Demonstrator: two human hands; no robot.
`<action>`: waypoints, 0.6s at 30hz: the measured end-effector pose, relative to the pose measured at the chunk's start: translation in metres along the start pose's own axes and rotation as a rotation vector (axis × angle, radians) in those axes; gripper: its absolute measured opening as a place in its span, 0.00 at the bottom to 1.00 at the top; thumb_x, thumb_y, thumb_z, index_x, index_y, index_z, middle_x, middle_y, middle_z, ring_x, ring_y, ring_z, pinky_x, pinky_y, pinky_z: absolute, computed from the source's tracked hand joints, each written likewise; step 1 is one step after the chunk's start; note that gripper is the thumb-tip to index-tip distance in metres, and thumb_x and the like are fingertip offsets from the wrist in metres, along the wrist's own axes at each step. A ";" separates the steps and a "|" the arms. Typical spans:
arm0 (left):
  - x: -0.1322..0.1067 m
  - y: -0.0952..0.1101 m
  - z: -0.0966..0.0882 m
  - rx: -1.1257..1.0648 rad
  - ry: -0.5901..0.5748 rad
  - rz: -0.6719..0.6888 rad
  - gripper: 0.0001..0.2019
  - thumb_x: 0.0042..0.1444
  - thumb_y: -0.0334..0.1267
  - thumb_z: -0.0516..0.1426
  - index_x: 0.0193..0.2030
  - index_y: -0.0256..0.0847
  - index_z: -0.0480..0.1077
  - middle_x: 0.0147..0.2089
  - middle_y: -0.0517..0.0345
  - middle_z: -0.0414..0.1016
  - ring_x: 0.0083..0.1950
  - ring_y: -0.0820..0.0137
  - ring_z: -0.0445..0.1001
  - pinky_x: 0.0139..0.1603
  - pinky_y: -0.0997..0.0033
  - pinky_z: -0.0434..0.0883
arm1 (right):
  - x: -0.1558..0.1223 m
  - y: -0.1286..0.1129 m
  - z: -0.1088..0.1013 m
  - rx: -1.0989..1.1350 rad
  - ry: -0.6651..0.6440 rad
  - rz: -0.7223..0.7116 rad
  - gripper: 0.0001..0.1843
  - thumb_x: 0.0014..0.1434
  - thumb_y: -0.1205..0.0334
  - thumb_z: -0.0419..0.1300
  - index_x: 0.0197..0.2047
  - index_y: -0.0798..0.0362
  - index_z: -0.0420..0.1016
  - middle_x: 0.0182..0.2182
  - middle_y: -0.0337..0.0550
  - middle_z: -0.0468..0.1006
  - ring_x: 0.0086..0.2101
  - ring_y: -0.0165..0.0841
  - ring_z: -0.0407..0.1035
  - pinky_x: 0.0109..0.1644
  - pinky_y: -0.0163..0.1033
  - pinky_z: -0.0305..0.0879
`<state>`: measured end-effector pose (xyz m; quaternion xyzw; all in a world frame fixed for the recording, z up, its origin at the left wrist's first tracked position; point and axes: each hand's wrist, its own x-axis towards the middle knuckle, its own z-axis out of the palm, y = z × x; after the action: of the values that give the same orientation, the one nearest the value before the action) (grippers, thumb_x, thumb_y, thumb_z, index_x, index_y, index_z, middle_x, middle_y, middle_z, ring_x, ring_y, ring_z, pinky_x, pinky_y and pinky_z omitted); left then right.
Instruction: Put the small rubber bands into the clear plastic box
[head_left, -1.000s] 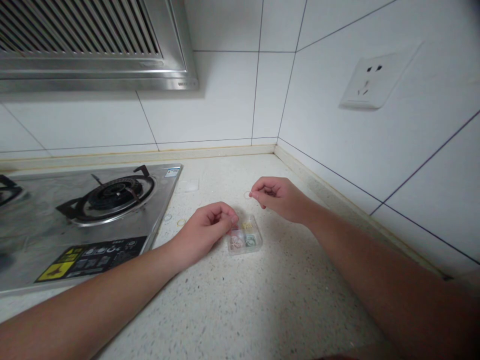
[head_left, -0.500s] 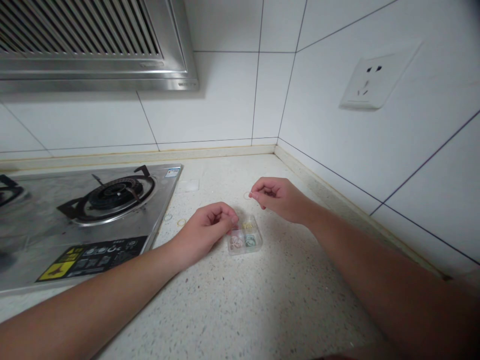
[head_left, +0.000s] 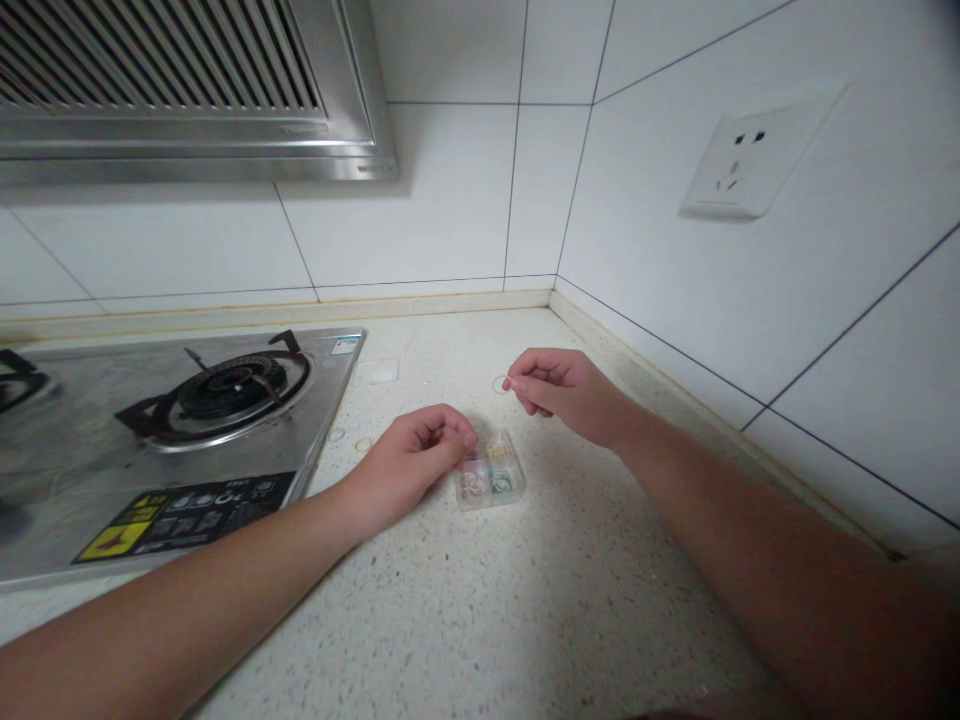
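Observation:
My right hand (head_left: 564,392) pinches a small thin rubber band (head_left: 494,385), pale pinkish, which sticks out left of the fingertips above the counter. Below and to its left lies a clear plastic compartment box (head_left: 491,502). Small pink, green and yellow bands sit in separate compartments. My left hand (head_left: 420,450) rests on the counter at the box's left side, thumb and forefinger closed on its far left edge. Those fingers partly cover the far left compartment, where a little red shows.
Two loose bands, one greenish (head_left: 337,435) and one yellow (head_left: 363,444), lie left of my left hand near the gas stove (head_left: 330,400). A small clear flat piece (head_left: 384,372) lies behind them. A range hood (head_left: 337,160) hangs overhead; tiled walls meet at the corner.
My right hand has moved slightly up and to the right with the rubber band in its fingertips. The left hand and the box have stayed in place.

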<state>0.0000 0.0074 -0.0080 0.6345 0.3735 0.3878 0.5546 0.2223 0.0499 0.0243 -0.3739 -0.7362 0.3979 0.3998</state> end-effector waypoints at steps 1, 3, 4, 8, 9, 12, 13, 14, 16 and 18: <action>0.000 0.000 0.000 -0.001 -0.001 0.000 0.14 0.59 0.48 0.60 0.35 0.38 0.70 0.22 0.67 0.60 0.21 0.79 0.52 0.23 0.77 0.51 | 0.000 0.000 0.000 0.003 -0.010 -0.001 0.13 0.58 0.52 0.62 0.34 0.55 0.75 0.19 0.34 0.69 0.20 0.24 0.56 0.22 0.33 0.48; 0.000 0.000 0.000 -0.004 0.001 0.003 0.13 0.59 0.47 0.60 0.35 0.38 0.70 0.22 0.68 0.60 0.21 0.80 0.52 0.23 0.76 0.51 | 0.000 0.002 0.000 0.002 -0.032 -0.007 0.12 0.59 0.54 0.61 0.34 0.55 0.76 0.19 0.34 0.69 0.20 0.24 0.57 0.23 0.33 0.49; 0.000 -0.001 0.000 -0.004 0.002 0.000 0.13 0.59 0.47 0.60 0.34 0.38 0.69 0.22 0.68 0.59 0.21 0.80 0.52 0.24 0.76 0.51 | 0.000 0.002 0.000 -0.002 -0.041 -0.011 0.12 0.59 0.54 0.61 0.35 0.55 0.76 0.19 0.34 0.70 0.21 0.24 0.58 0.23 0.33 0.50; 0.000 -0.001 -0.001 -0.002 -0.005 -0.011 0.13 0.60 0.47 0.60 0.34 0.38 0.69 0.21 0.68 0.59 0.21 0.80 0.51 0.23 0.77 0.51 | 0.000 0.005 0.001 -0.015 -0.077 -0.020 0.10 0.59 0.56 0.62 0.35 0.56 0.77 0.20 0.35 0.71 0.22 0.25 0.61 0.24 0.33 0.53; 0.000 -0.001 -0.001 -0.004 -0.009 -0.010 0.13 0.60 0.47 0.60 0.35 0.38 0.69 0.21 0.68 0.59 0.20 0.80 0.51 0.23 0.77 0.51 | 0.000 0.005 0.001 -0.013 -0.087 -0.021 0.10 0.58 0.57 0.62 0.36 0.56 0.77 0.20 0.35 0.71 0.22 0.25 0.61 0.24 0.32 0.53; 0.000 -0.001 -0.001 -0.002 -0.013 -0.006 0.13 0.59 0.47 0.60 0.35 0.38 0.69 0.22 0.68 0.59 0.21 0.80 0.52 0.23 0.77 0.51 | 0.000 0.004 0.002 -0.009 -0.115 -0.024 0.10 0.58 0.57 0.62 0.35 0.56 0.77 0.21 0.35 0.71 0.23 0.25 0.62 0.25 0.33 0.55; 0.000 -0.001 -0.001 0.001 -0.011 -0.006 0.14 0.59 0.47 0.60 0.34 0.38 0.69 0.22 0.68 0.59 0.21 0.79 0.53 0.23 0.77 0.51 | -0.001 0.004 0.003 -0.008 -0.121 -0.024 0.09 0.58 0.58 0.62 0.35 0.56 0.77 0.21 0.35 0.71 0.23 0.25 0.62 0.26 0.33 0.55; 0.000 0.000 -0.001 0.004 -0.009 -0.006 0.14 0.59 0.47 0.60 0.34 0.38 0.69 0.22 0.67 0.60 0.21 0.79 0.53 0.23 0.77 0.51 | -0.001 0.003 0.003 -0.008 -0.124 -0.021 0.09 0.58 0.58 0.62 0.35 0.56 0.77 0.21 0.35 0.71 0.23 0.25 0.63 0.26 0.33 0.56; 0.000 0.000 -0.001 0.004 -0.008 -0.008 0.13 0.59 0.47 0.60 0.35 0.38 0.70 0.22 0.67 0.60 0.21 0.79 0.53 0.23 0.77 0.51 | -0.001 0.002 0.004 -0.011 -0.127 -0.014 0.09 0.58 0.58 0.62 0.34 0.56 0.77 0.21 0.35 0.71 0.23 0.25 0.63 0.26 0.33 0.56; 0.000 0.000 0.000 -0.006 -0.010 -0.010 0.12 0.59 0.46 0.60 0.36 0.38 0.70 0.22 0.68 0.60 0.21 0.79 0.53 0.22 0.77 0.50 | -0.001 0.002 0.004 -0.015 -0.132 -0.013 0.09 0.58 0.59 0.62 0.34 0.56 0.77 0.21 0.35 0.71 0.24 0.25 0.63 0.27 0.33 0.57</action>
<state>-0.0003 0.0070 -0.0078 0.6330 0.3727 0.3831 0.5600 0.2198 0.0484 0.0210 -0.3448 -0.7664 0.4137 0.3501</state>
